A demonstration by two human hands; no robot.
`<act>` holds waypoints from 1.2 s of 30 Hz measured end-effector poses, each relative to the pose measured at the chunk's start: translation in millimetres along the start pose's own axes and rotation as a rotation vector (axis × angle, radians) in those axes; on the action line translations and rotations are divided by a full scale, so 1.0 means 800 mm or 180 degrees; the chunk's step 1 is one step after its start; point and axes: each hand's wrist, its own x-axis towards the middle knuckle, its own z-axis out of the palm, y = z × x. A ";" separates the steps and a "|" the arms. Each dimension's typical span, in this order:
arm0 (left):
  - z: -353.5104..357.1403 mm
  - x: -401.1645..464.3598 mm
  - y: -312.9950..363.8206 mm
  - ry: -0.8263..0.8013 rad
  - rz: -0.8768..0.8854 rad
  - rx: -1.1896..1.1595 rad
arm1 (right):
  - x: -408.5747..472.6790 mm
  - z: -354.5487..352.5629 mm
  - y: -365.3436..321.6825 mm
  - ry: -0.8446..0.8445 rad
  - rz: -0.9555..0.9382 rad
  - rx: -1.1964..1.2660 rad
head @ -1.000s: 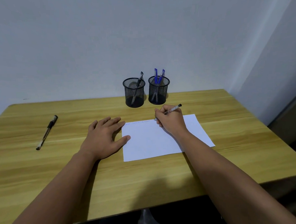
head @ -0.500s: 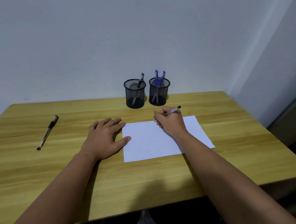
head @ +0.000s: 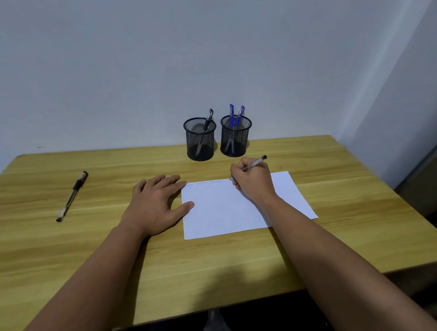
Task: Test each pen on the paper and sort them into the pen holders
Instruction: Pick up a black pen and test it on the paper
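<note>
1. Paper (head: 222,211) lies flat on the wooden table (head: 64,251), near the middle and slightly toward the right edge, with a line of faint scribbles along its far edge.
2. My right hand (head: 254,182) rests on the far part of the sheet, fingers curled round a clear-barrelled pen (head: 254,164); its tip meets the paper at the end of the scribbles and its dark cap end points up toward the right.
3. My left hand (head: 154,205) lies flat on the table at the sheet's left edge, fingers straight and loosely spread, with the thumb tip and a fingertip touching that edge.
4. Two black mesh pen holders stand just beside each other at the table's far edge, behind the paper.
5. The left holder (head: 200,139) has one black pen (head: 207,126) leaning in it.
6. The right holder (head: 235,136) has two blue pens (head: 236,118) crossing inside it.
7. A capped pen with a black grip (head: 72,196) lies loose near the table's left edge, well apart from my left hand, at a slant.
</note>
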 end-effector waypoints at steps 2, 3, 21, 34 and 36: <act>0.000 0.000 0.000 0.0010 0.0003 -0.0007 | 0.000 -0.001 0.000 0.0006 0.0036 0.0038; 0.000 0.000 0.000 0.0010 0.0002 -0.0006 | 0.000 -0.001 0.000 -0.0009 0.0049 0.0041; 0.000 0.000 -0.001 0.0004 0.0006 0.0022 | -0.001 -0.003 -0.002 0.0080 0.0114 0.0150; -0.001 0.000 0.001 0.0005 -0.0012 0.0009 | 0.005 -0.002 0.004 -0.0036 0.0007 -0.0009; -0.001 0.000 0.001 -0.0010 -0.0019 -0.0005 | 0.003 -0.003 0.002 0.0014 0.0003 -0.0048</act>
